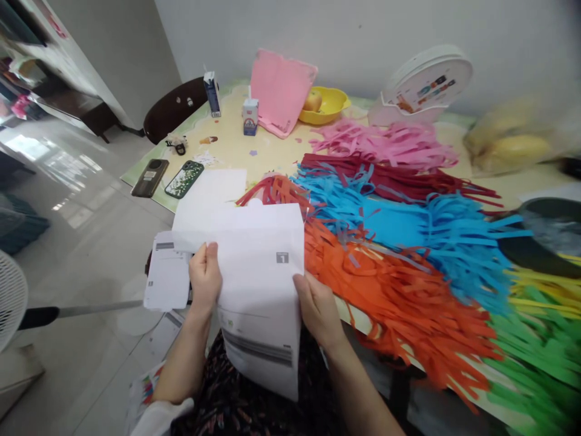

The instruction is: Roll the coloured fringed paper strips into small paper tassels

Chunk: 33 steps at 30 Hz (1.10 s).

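Both of my hands hold a folded white printed sheet (261,284) above my lap, at the table's near edge. My left hand (205,277) pinches its left side with thumb on top, fingers closed around the paper. My right hand (318,309) grips the right edge lower down, fingers curled behind it. The sheet bears a grey square with the number 1 and grey bars near its bottom. Another white sheet (211,191) lies on the table just beyond it.
Piles of cut paper strips cover the table (236,148): orange (390,290), blue (408,221), dark red (399,178), pink (385,142), green (535,357), yellow (544,290). Two phones (184,178) lie at the left edge. Milk cartons (250,115), a pink folder (279,88), a yellow bowl (329,106) stand behind.
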Each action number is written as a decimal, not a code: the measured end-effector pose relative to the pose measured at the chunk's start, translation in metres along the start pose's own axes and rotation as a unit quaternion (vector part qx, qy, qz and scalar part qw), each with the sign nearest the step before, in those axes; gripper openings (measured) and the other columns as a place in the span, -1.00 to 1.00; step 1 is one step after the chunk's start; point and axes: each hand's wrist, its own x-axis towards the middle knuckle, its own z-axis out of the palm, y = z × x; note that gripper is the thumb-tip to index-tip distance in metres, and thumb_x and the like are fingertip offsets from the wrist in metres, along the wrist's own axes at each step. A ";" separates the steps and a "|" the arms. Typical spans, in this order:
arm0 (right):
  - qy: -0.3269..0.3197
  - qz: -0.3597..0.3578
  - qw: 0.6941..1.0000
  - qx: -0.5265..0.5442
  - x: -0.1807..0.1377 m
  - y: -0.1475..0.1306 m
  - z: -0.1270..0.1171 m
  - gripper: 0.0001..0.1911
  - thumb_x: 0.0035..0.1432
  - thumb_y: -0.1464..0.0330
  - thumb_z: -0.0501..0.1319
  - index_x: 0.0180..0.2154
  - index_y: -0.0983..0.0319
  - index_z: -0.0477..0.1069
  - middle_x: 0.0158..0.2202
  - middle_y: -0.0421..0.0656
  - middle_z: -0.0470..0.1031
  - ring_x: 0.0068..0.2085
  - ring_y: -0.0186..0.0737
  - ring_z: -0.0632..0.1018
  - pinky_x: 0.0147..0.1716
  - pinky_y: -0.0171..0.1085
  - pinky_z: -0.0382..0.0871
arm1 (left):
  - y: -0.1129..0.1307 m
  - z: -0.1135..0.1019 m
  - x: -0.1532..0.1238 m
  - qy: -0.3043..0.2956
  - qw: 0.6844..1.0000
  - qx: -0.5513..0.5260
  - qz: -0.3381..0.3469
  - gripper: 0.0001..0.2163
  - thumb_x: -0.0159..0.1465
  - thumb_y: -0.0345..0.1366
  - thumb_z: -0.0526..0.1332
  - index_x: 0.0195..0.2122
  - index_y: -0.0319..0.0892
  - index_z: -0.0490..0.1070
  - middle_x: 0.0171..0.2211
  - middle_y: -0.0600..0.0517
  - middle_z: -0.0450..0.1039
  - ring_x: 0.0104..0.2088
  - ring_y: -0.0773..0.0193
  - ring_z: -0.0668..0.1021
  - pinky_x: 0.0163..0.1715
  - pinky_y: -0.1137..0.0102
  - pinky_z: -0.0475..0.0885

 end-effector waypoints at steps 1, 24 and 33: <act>0.008 -0.007 1.000 -0.014 -0.001 0.000 -0.001 -0.59 0.34 0.15 -0.05 -0.53 0.15 0.18 -0.63 -0.25 0.28 -0.56 -0.28 0.33 -0.54 -0.30 0.18 | 0.000 0.001 0.001 -0.002 1.000 -0.012 -0.007 -0.58 0.37 -0.07 0.07 -0.57 -0.13 0.00 -0.61 0.16 0.00 -0.54 0.39 0.13 -0.54 0.44 0.05; 0.035 0.043 0.997 -0.057 0.000 0.023 -0.007 -0.52 0.33 0.07 -0.04 -0.53 0.18 0.30 -0.64 -0.21 0.32 -0.57 -0.24 0.34 -0.53 -0.28 0.17 | -0.021 0.008 -0.017 -0.128 0.987 -0.034 -0.087 -0.64 0.32 -0.02 0.10 -0.37 -0.23 0.43 -0.47 0.04 0.44 -0.42 0.26 0.42 -0.42 0.45 0.31; 0.194 0.017 0.976 0.095 0.019 0.020 -0.004 -0.25 0.22 0.16 0.22 0.33 0.27 0.06 0.30 0.11 0.25 0.28 0.00 0.34 0.22 -0.03 0.24 | -0.010 0.008 -0.028 -0.287 0.955 -0.066 -0.020 -0.73 0.27 -0.10 0.16 -0.23 -0.21 0.44 -0.37 0.01 0.49 -0.37 0.28 0.48 -0.34 0.44 0.34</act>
